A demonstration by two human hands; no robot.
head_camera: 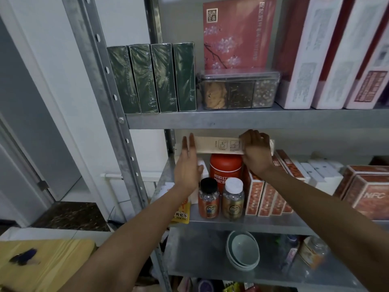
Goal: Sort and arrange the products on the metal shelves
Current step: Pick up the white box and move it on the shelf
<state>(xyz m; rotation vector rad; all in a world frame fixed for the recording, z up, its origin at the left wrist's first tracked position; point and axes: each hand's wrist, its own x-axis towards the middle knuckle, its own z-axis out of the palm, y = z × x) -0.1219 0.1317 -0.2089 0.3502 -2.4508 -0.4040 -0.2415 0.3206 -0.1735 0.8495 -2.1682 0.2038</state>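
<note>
Long beige box (pixel 219 146) held at the middle shelf (pixel 242 225).
The box is held level above a red canister (pixel 226 167); its left end is touched by the flat, straight-fingered left hand (pixel 187 169), its right end gripped by the right hand (pixel 255 153).

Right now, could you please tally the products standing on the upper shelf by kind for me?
Dark green boxes: 4
Red floral box: 1
Clear compartmented container: 1
White-and-pink tall boxes: 3 in view
Total: 9
</note>
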